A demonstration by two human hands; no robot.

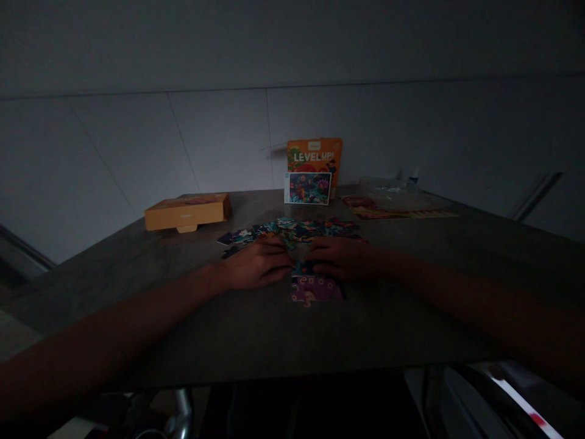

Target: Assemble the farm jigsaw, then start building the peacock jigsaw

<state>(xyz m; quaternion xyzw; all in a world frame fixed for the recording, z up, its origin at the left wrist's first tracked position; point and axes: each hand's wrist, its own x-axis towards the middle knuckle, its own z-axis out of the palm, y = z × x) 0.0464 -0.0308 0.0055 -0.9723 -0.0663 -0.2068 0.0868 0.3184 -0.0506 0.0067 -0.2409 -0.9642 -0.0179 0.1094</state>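
A small joined section of jigsaw puzzle [317, 289], purple with ringed spots along its near part, lies flat on the table between my hands. My left hand [260, 263] rests at its left side, fingers curled together and their tips at the section's edge; what they hold, if anything, is hidden. Over the section's far right part, my right hand [340, 257] has its fingers bent down onto a dark teal puzzle piece [299, 268]. Just beyond both hands spreads a heap of loose puzzle pieces [304, 229], partly covered by the fingers.
A white-bordered picture card [308, 188] leans on an upright orange "LEVEL UP!" box [315, 152] by the wall. An orange box tray [187, 212] sits back left. Clear plastic wrapping [393, 194] lies on a printed sheet [411, 214] back right. The grey table's [256, 341] front edge is near me.
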